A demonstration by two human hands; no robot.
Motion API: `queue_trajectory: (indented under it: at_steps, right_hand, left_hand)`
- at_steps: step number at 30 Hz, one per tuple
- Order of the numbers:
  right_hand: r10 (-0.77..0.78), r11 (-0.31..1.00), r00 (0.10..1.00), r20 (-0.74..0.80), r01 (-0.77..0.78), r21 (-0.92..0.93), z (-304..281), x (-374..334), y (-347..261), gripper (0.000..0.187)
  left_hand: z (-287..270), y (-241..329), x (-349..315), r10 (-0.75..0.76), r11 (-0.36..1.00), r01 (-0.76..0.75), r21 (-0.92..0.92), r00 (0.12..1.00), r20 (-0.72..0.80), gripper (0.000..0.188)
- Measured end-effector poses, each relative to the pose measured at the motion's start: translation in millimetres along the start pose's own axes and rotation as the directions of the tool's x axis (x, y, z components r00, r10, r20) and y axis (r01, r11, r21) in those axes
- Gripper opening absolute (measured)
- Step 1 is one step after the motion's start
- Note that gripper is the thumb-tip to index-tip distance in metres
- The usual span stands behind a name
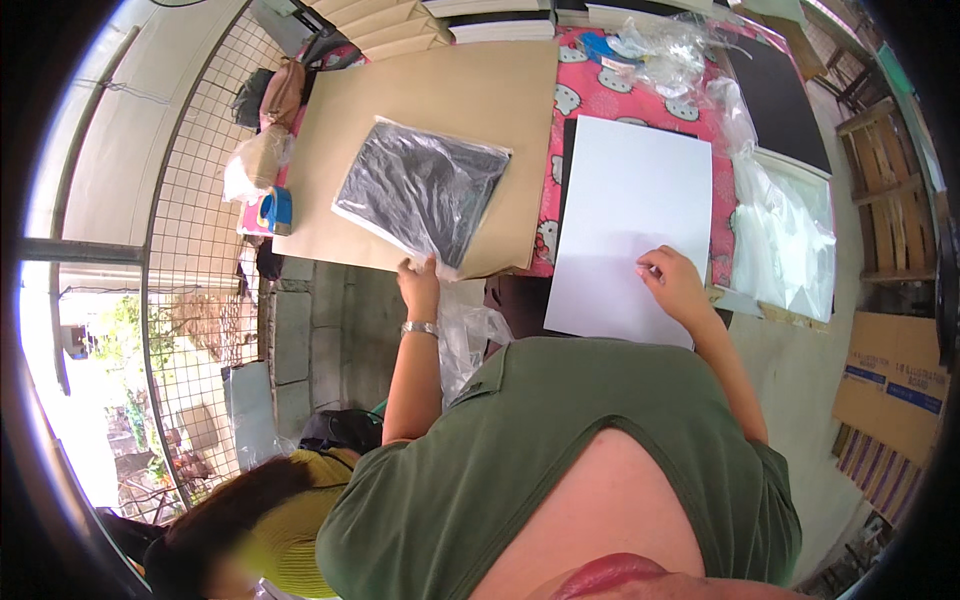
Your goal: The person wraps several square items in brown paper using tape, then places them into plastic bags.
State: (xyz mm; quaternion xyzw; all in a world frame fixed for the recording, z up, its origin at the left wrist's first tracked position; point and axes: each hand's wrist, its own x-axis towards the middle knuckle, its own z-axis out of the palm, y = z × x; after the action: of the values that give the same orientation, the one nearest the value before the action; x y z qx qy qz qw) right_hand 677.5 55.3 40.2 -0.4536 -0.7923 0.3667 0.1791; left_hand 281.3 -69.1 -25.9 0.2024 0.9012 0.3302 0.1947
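Note:
A black sheet in a clear plastic sleeve lies tilted on a large brown board. At the board's near edge, my left hand is closed at the sleeve's lower corner, thumb and fingertips against the plastic. Over a stack of white sheets on the right is my right hand, its fingers curled in; whether something thin is between them is hidden. A dark edge shows under the white sheets' left side.
A pink patterned cloth covers the table. Crumpled clear plastic lies at the back, and more plastic at the right. A blue tape dispenser stands at the left edge. Another person is close at my lower left.

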Motion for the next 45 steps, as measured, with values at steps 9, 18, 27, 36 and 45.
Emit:
queue_trajectory:
  at_steps: [9, 18, 27, 36, 45]
  right_hand:
    - [-0.166, 0.955, 0.986, 0.007, 0.159, 0.251, 1.7, -0.9, -34.1, 0.027]
    - [-0.131, 0.621, 0.991, 0.039, 0.051, 0.782, -21.4, 64.8, -73.1, 0.057]
    - [0.045, 0.960, 0.927, -0.373, 0.064, 0.274, -47.1, 68.0, -52.9, 0.010]
    - [0.268, 0.663, 0.954, 0.133, -0.283, 0.693, -59.9, 43.4, -51.0, 0.010]
    - [-0.321, 0.255, 0.947, 0.020, 0.066, 0.965, -49.6, 31.0, -26.7, 0.030]
  left_hand:
    - [-2.3, 63.8, -114.3, 0.284, 0.829, 0.070, -0.555, 0.802, 0.526, 0.033]
    - [-7.3, 203.8, -106.8, 0.727, 0.597, 0.050, -0.801, 0.388, 0.566, 0.047]
    - [47.9, 230.9, -131.7, 0.622, 0.682, -0.082, -0.727, 0.589, 0.517, 0.029]
    - [74.8, 165.0, -151.5, 0.556, 0.758, 0.105, -0.644, 0.414, 0.721, 0.015]
    - [44.9, 149.1, -97.1, 0.688, 0.549, 0.505, -0.666, 0.180, 0.703, 0.010]
